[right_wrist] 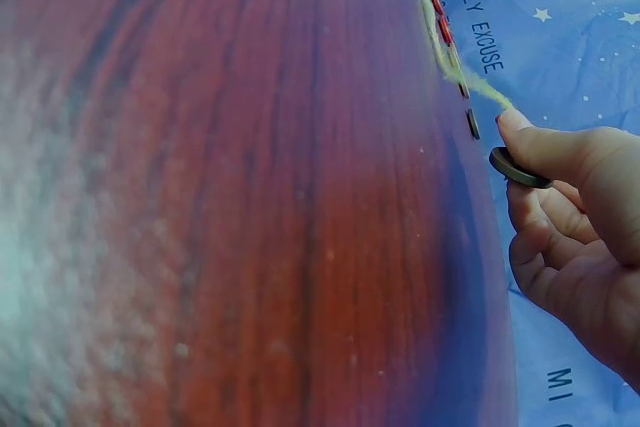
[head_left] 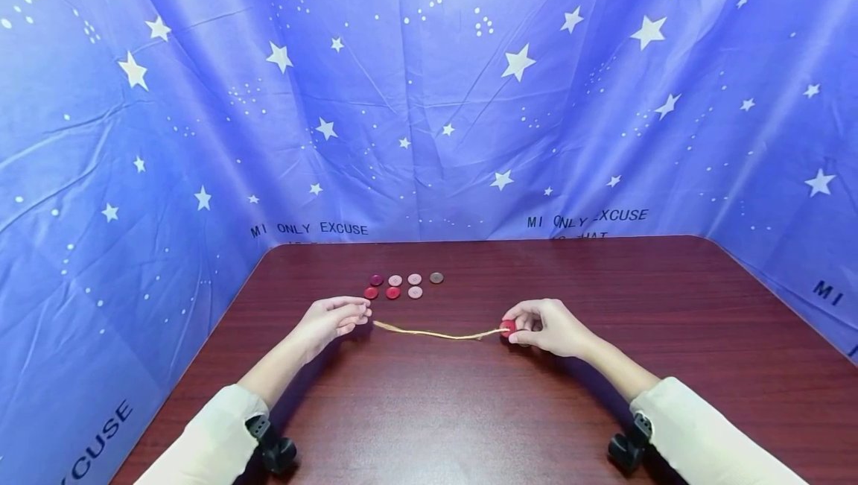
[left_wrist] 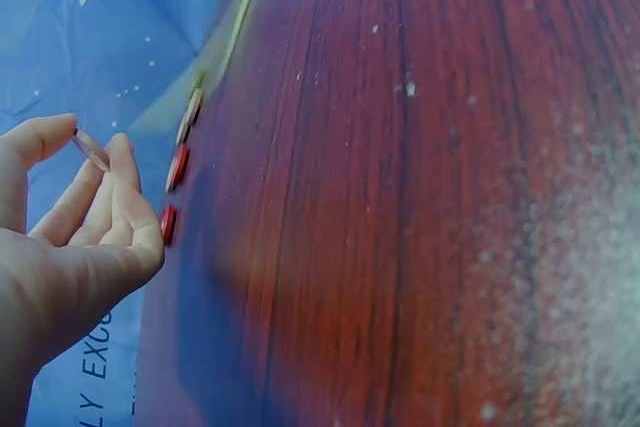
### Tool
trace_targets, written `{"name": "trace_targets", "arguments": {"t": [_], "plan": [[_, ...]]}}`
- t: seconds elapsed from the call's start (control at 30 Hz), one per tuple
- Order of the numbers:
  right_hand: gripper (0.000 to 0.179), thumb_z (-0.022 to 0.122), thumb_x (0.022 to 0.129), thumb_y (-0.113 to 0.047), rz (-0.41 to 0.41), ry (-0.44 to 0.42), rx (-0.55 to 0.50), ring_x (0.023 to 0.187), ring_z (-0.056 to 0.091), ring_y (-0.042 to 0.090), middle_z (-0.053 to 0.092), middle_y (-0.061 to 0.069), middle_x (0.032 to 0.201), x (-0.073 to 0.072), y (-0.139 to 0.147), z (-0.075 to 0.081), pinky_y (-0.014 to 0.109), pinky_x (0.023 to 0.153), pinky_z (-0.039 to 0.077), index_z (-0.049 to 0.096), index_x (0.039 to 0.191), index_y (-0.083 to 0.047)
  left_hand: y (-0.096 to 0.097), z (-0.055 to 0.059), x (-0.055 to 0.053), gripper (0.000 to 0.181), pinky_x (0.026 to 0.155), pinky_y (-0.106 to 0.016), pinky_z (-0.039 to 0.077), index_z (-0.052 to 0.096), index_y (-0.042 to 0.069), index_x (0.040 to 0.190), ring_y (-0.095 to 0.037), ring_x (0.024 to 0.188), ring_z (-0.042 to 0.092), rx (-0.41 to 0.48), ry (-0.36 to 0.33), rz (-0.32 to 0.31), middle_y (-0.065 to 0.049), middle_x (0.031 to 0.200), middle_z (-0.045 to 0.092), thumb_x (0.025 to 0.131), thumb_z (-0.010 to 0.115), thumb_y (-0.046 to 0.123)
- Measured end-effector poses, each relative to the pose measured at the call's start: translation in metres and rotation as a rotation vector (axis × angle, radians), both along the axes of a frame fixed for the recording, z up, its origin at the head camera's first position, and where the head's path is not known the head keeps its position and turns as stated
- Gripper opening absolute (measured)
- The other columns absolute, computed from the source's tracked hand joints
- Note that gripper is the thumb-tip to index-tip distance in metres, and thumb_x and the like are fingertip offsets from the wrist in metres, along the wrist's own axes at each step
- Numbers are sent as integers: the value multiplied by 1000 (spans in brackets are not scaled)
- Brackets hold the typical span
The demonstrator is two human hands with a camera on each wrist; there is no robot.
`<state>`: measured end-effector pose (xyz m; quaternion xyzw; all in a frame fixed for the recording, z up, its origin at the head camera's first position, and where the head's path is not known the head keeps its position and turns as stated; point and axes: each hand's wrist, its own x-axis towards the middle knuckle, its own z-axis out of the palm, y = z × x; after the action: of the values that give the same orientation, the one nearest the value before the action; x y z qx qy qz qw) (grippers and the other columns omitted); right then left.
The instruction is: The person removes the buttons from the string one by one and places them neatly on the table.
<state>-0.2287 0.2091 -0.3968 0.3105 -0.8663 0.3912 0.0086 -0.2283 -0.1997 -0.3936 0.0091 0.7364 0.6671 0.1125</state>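
Observation:
My left hand (head_left: 339,319) pinches a thin pinkish button (left_wrist: 92,151) between its fingertips; the left wrist view shows it edge-on. Close to those fingertips lies one end of a yellow cord (head_left: 436,334). From there the cord sags rightward to a red button (head_left: 508,328) at my right hand (head_left: 546,327). The thumb and fingers of that hand also grip a dark button (right_wrist: 518,168), seen in the right wrist view. Whether the cord runs through the dark button is hidden by the fingers.
Behind the cord, several buttons lie in two rows on the dark red wooden table (head_left: 456,403): a maroon one (head_left: 377,279), red ones (head_left: 392,293), pink ones (head_left: 415,279) and a brown one (head_left: 436,277). A blue star-patterned cloth (head_left: 429,165) hangs around the table.

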Motion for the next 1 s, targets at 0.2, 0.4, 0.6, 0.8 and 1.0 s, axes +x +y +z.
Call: {"name": "trace_targets", "arguments": {"t": [0.2,0.4,0.6,0.8,1.0], "plan": [[22,78,78,-12,9,-19,-10,55,53,0,63,1,72,1,-1,0,22,49,49,70,98,-7,-4,-2,0,37,77,-17,53,59,-4,124,-5,90,68,29,-4,-7,5,100,74,92,63,14],[22,78,78,-13,11,-16,-8,56,53,0,63,0,72,1,-2,0,21,49,49,70,98,-8,-3,-9,-1,42,87,-23,56,58,-8,125,-5,89,69,100,1,8,6,93,74,87,68,8],[22,78,78,-13,15,9,-9,56,52,-1,63,2,71,1,-1,0,20,49,48,70,97,-6,1,-9,-5,50,90,-28,55,47,-16,131,-8,92,71,196,11,-18,2,94,75,87,66,0],[23,79,78,-14,6,13,-4,58,52,-1,64,3,72,0,-1,0,19,51,48,70,97,-5,15,-4,-10,49,91,-32,54,46,-18,131,-10,89,72,224,-1,10,-1,93,75,87,63,-5],[22,79,77,-13,6,3,-7,58,52,0,63,2,72,1,-2,1,20,51,48,70,97,-6,35,-2,-22,42,90,-35,54,50,-21,126,-9,84,71,219,-2,39,-7,94,74,87,61,-8]]}}
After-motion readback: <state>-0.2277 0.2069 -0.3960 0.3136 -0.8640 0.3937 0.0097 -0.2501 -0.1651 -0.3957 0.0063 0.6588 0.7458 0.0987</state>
